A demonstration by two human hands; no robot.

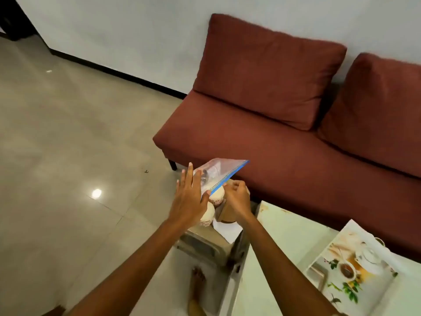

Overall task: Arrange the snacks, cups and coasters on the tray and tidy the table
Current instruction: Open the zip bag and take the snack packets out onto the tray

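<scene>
Both hands hold up a clear zip bag point(214, 173) with a blue seal strip, above the end of a small stool. My left hand point(189, 197) lies flat against the bag's left side, fingers straight, with the thumb pressed on its near face. My right hand point(237, 199) pinches the blue strip at the bag's lower corner. Under the bag lie two cream cups with patterned rims point(208, 214), tipped on their sides, beside a brown cardboard piece point(227, 216) and white paper point(229, 232). The printed tray point(348, 225) rests on the table at the right, with nothing on it.
A pale table point(284, 226) fills the lower right. The cups rest on a small beige stool point(205, 246) at its left end. A dark red sofa point(284, 144) with two back cushions stands along the wall behind. My bare foot point(197, 278) is on the tiled floor.
</scene>
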